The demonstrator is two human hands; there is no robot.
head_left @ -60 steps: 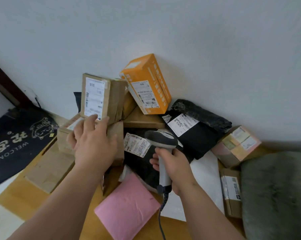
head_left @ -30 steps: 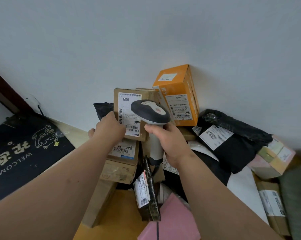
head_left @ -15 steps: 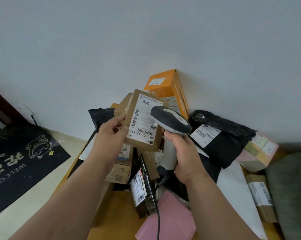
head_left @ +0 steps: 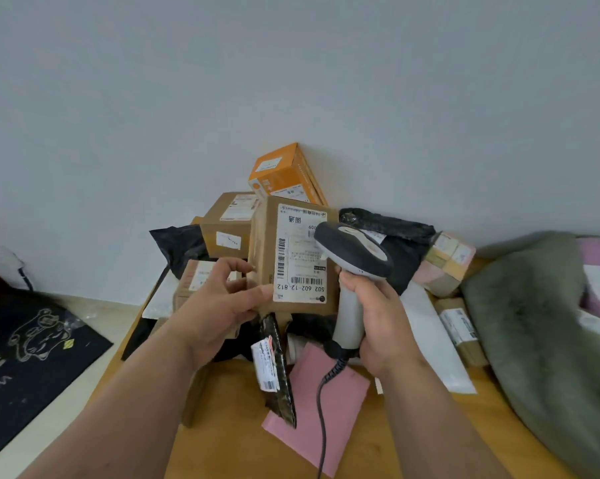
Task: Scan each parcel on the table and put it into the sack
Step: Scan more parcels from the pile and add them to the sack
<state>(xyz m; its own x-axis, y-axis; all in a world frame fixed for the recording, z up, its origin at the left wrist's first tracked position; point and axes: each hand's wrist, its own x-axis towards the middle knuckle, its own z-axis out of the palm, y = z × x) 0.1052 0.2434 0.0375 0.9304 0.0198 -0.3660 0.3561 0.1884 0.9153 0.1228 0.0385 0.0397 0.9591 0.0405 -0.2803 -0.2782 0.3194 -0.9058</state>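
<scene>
Brown cardboard parcel (head_left: 293,254) held up above table (head_left: 229,402) pile, white shipping label (head_left: 300,252) facing viewer, print upside down. Left hand (head_left: 222,302) grips parcel's lower left corner, thumb on front. Right hand (head_left: 378,312) wrapped round handle of grey barcode scanner (head_left: 352,267), head overlapping label's right edge. Versus half second ago: parcel squared up from tilt, scanner head closer over label. Readable: "502 602-12 812". Orange box (head_left: 284,171) behind parcel; doormat (head_left: 25,340) left of table, "WE" visible.

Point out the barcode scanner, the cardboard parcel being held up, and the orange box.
barcode scanner (head_left: 355,252), head view, on its dark head.
cardboard parcel (head_left: 300,257), head view, on its white shipping label.
orange box (head_left: 284,171), head view, on its top face.
</scene>
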